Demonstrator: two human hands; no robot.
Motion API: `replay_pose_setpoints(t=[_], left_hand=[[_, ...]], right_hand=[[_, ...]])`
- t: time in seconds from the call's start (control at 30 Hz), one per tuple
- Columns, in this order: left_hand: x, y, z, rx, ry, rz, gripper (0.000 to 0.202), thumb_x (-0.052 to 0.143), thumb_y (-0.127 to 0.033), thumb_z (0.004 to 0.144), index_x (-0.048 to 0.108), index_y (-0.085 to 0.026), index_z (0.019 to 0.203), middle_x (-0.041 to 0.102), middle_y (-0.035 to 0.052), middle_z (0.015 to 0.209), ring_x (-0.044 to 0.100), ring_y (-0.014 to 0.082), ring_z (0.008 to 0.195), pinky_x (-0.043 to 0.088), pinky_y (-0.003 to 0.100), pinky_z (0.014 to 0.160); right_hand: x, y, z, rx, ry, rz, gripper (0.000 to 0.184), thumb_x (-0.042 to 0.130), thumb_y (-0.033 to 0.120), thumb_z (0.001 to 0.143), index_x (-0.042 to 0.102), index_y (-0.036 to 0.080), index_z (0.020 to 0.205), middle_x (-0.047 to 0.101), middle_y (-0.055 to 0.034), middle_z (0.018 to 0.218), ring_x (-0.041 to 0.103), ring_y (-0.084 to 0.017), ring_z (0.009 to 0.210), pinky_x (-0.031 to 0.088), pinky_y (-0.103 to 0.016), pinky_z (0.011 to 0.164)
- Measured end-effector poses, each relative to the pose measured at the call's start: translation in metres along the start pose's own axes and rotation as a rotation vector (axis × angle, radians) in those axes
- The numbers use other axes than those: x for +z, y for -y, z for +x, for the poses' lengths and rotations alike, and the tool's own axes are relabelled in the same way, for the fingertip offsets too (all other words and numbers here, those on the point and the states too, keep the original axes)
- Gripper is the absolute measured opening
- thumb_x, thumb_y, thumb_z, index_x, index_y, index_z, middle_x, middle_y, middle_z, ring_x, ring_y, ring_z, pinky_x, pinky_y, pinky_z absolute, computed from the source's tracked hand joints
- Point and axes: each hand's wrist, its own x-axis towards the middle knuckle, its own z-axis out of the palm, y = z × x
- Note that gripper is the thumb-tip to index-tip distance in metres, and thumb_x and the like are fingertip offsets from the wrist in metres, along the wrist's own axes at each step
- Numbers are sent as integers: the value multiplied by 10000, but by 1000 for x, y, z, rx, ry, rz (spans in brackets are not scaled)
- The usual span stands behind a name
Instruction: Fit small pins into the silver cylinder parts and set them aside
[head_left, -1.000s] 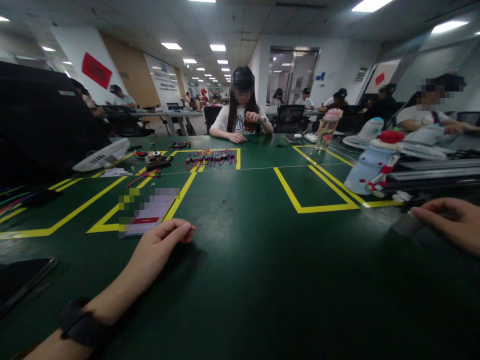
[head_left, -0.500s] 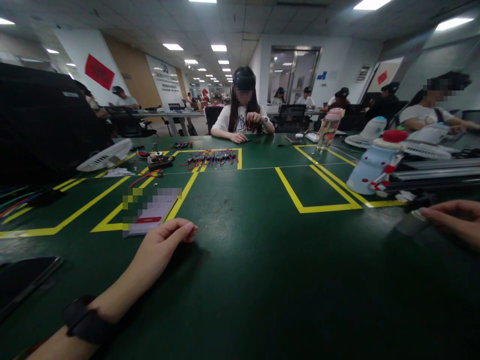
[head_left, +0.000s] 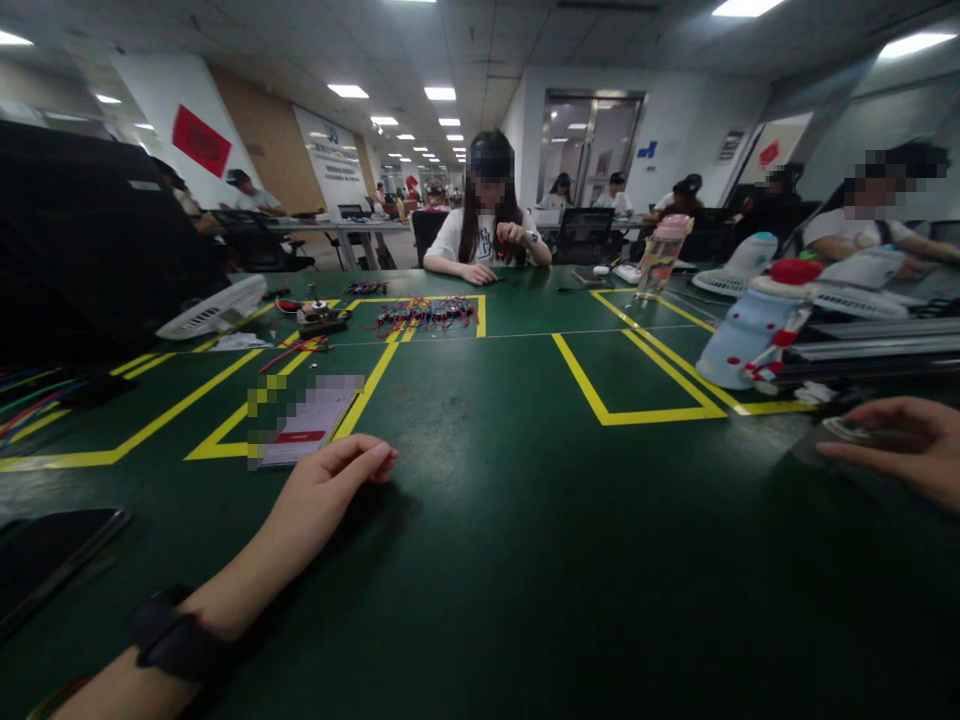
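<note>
My left hand rests above the green table with its fingers curled in and the thumb against them. Nothing shows in its grasp. A phone with a lit screen lies just beyond it, partly behind the knuckles. At the right edge, my right hand has its thumb and fingers apart around a small pale coiled thing, too small to name surely. That thing sits over a dark greyish flat piece on the table. Part of the right hand is cut off by the frame.
A blue bottle with a red cap and metal rails stand beyond my right hand. Tangled wires lie farther off, before a seated person. A dark phone is at the left.
My right thumb and fingers have spread apart from a pinch, and the pale thing between them shows more. My left hand keeps its pose.
</note>
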Motion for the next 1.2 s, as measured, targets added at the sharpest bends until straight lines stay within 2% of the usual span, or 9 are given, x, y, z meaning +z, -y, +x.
replay_pose_setpoints(t=[0.1,0.3,0.47,0.63,0.77,0.83,0.97,1.07,1.2], left_hand=[[0,2,0,6,-4,-8,227,614,-436,829,692,-225,854,679,5,800,614,179,758,466,297,733],[1,1,0,12,-10,10,233,613,-431,824,696,-216,857,686,8,789,621,188,755,475,299,730],[1,-4,-1,8,-18,40,243,620,-445,816,700,-217,841,692,8,786,628,191,752,480,298,726],[1,-5,-1,23,-20,59,275,616,-484,802,706,-227,837,700,12,780,636,208,749,490,314,727],[3,-5,0,29,-8,104,275,605,-486,809,707,-232,836,697,9,763,639,212,750,483,312,724],[4,-6,1,35,-1,127,266,599,-475,815,704,-231,834,692,6,752,637,211,748,479,310,719],[4,-9,1,59,2,166,249,586,-449,825,695,-225,829,676,1,739,626,201,737,469,301,703],[4,-10,0,78,37,214,240,576,-434,836,686,-221,827,657,-6,717,623,197,727,456,294,692],[4,-11,-2,92,69,251,248,551,-438,855,674,-222,851,653,-3,738,625,206,742,452,300,691]], right_hand=[[3,0,-2,84,113,-64,573,727,562,627,603,203,1056,655,-124,1013,598,-168,757,417,-348,694],[10,-4,1,109,78,0,596,791,516,539,590,211,1010,652,-99,970,601,-218,801,435,-348,704],[8,-1,-1,56,99,17,552,743,502,623,568,164,1023,629,-157,1014,596,-205,817,429,-350,715],[9,16,-18,-69,47,-141,587,658,545,707,511,139,1104,574,-223,1108,582,-200,808,426,-349,680],[25,52,-60,-248,-29,-61,528,610,495,776,481,147,1151,564,-205,1125,589,-234,914,458,-345,732],[38,82,-93,-422,63,100,512,627,460,778,473,180,1178,572,-158,1126,588,-226,963,483,-332,766],[64,150,-152,-822,377,339,405,611,385,813,476,233,1163,575,-82,1147,571,-189,1028,476,-357,892],[80,187,-175,-948,496,422,366,603,349,822,480,229,1146,579,-76,1134,568,-175,1004,469,-366,896],[95,201,-182,-1032,495,478,374,613,316,812,479,233,1152,574,-78,1145,558,-178,1011,460,-370,891]])
